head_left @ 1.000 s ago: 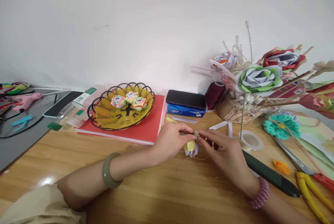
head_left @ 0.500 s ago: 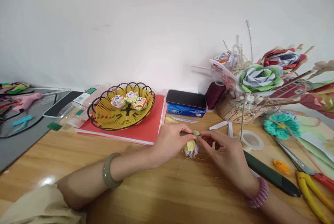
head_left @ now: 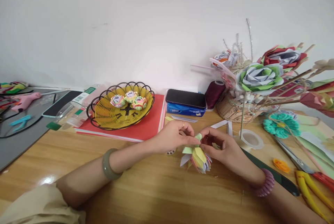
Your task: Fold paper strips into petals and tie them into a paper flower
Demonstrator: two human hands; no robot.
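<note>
Both hands meet at a small paper flower (head_left: 199, 158) with yellow, pale green, white and pinkish petals, hanging petals-down just over the table. My left hand (head_left: 173, 135) pinches its green top end between thumb and forefinger. From the other side, my right hand (head_left: 221, 147) closes thumb and fingers on the same end. The fingertips partly hide the part they grip. Beneath my left hand, a small spotted round thing (head_left: 171, 152) peeks out; I cannot make out what it is.
At left, a yellow woven basket (head_left: 104, 114) holding paper flowers sits on red paper (head_left: 146, 132). Behind the hands are a phone (head_left: 185, 98) and a blue pack (head_left: 182, 110). Rightward lie a tape roll (head_left: 251, 139), a dark green tool (head_left: 276, 177), scissors (head_left: 292, 156) and yellow handles (head_left: 306, 192).
The flower has come lower and slightly right, and more of its petals show, spread wider. My right hand has shifted slightly down. The loose thread below the flower no longer shows there.
</note>
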